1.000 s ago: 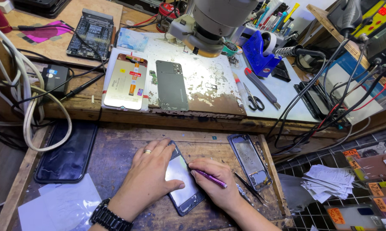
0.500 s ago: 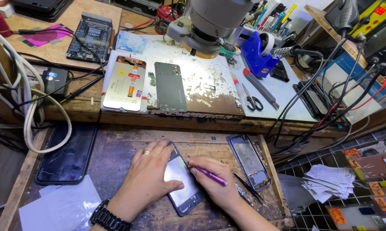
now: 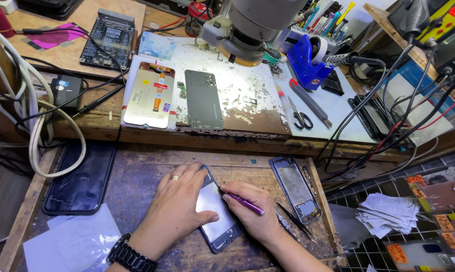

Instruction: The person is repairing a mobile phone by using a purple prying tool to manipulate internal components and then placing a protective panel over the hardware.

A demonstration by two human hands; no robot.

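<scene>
I am pressing my left hand [image 3: 179, 206] flat on a phone [image 3: 215, 214] that is lying screen side up on the lower wooden worktop [image 3: 136, 171], the fingers spread wide over its upper half and the thumb resting across the pale glass. My right hand [image 3: 255, 214] is closing narrowly around a thin purple tool [image 3: 243, 203], pinching it like a pen, with the tip touching the phone's right edge just beside my left thumb. The phone is sitting between both hands, tilted a little, its bottom end pointing toward me.

Just right of my right hand, a bare phone frame [image 3: 294, 189] is lying near the worktop's edge, and dark tweezers [image 3: 293, 221] are lying between that frame and my wrist. Left of my left hand, a dark phone [image 3: 81, 179] is resting face up, well apart, with clear plastic sheets [image 3: 76, 242] below it. Beyond my hands, on the raised white mat [image 3: 247, 100], a gold display panel [image 3: 149, 95] and a grey back cover [image 3: 203, 99] are lying side by side, and scissors [image 3: 300, 115] are lying farther right.
</scene>
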